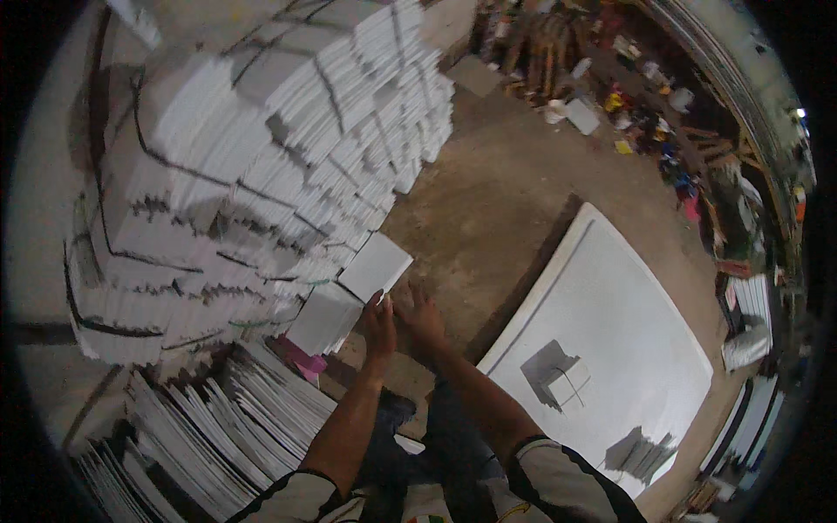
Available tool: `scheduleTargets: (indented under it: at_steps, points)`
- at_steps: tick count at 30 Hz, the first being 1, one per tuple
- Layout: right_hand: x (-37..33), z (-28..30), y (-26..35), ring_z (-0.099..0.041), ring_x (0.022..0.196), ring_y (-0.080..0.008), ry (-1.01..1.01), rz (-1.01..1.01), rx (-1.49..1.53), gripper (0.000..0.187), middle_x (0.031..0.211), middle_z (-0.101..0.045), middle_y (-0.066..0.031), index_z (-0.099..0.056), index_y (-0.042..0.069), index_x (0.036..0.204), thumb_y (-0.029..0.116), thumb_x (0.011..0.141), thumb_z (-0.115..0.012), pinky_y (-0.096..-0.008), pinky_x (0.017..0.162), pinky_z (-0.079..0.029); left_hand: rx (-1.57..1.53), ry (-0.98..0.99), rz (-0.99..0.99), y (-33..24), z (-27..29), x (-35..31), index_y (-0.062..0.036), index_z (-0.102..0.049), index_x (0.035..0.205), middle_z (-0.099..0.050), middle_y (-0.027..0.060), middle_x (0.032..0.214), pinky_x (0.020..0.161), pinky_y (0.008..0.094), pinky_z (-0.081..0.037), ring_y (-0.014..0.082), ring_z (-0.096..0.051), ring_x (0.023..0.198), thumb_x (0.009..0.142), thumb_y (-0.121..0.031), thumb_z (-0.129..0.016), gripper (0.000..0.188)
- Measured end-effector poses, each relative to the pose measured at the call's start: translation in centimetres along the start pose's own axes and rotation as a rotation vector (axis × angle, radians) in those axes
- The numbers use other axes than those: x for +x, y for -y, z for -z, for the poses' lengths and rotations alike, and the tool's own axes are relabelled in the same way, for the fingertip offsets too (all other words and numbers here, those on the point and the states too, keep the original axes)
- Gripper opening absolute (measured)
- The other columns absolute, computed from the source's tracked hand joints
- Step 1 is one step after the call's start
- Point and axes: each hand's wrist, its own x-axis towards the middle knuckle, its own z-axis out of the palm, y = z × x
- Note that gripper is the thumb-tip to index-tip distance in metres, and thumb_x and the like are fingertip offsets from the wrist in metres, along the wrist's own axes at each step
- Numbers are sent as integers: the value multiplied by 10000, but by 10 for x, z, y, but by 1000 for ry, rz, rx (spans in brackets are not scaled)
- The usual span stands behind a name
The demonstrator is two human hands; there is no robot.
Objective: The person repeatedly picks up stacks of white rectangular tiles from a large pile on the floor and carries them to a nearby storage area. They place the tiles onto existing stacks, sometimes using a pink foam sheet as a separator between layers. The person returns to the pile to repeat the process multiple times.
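Two small stacks of white sheets stand beside the large pile, just ahead of my hands. The far stack [376, 265] has its near corner at my left fingertips. The near stack [325, 317] lies to the left of that hand. My left hand [379, 329] is closed at the far stack's corner, with a bit of white showing between thumb and fingers. Just to its right, my right hand [422, 319] is open, fingers spread beside the same stack and nothing visible in them. The undersides of both stacks are hidden.
A tall pile of strapped white sheets [218, 113] fills the left. More upright sheets [235, 414] stand at lower left, near a pink piece [305, 359]. On the right, a white board [610, 322] bears a tied white bundle [567, 383] and a smaller stack [649, 459]. Clutter [663, 148] lies far right.
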Motion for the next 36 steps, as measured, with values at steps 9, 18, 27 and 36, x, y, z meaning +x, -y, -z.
scheduleTargets:
  at_steps: [9, 18, 27, 36]
  points:
    - [-107, 89, -18, -415, 1375, -456, -390, -385, 153, 821, 1494, -429, -241, -365, 178, 1541, 610, 890, -618, -533, 1076, -435, 127, 414, -264, -112, -49, -62, 47, -456, 1404, -538, 225, 1340, 1040, 417, -421, 303, -524, 1247, 1048, -429, -489, 596]
    - [-279, 137, 50, -435, 1375, -438, -740, -795, 585, 917, 1513, -403, -262, -351, 146, 1545, 690, 856, -616, -520, 1091, -412, 347, 780, -276, -149, -59, -181, 22, -426, 1441, -425, 253, 1484, 1137, 424, -331, 342, -412, 1397, 1045, -528, -431, 677]
    - [-419, 114, 50, -388, 1403, -465, -1020, -955, 744, 978, 1537, -366, -281, -304, 143, 1570, 748, 851, -573, -545, 1109, -388, -191, 1265, -153, -62, -98, -277, 7, -503, 1333, -539, 168, 1324, 1061, 379, -410, 249, -524, 1239, 1047, -396, -525, 494]
    - [-565, 74, 16, -411, 1394, -442, -1345, -1145, 833, 945, 1508, -401, -293, -358, 90, 1538, 704, 862, -601, -527, 1116, -384, 150, 1507, -429, -48, -129, -438, 17, -539, 1304, -564, 181, 1295, 1019, 382, -446, 267, -549, 1194, 1063, -374, -500, 461]
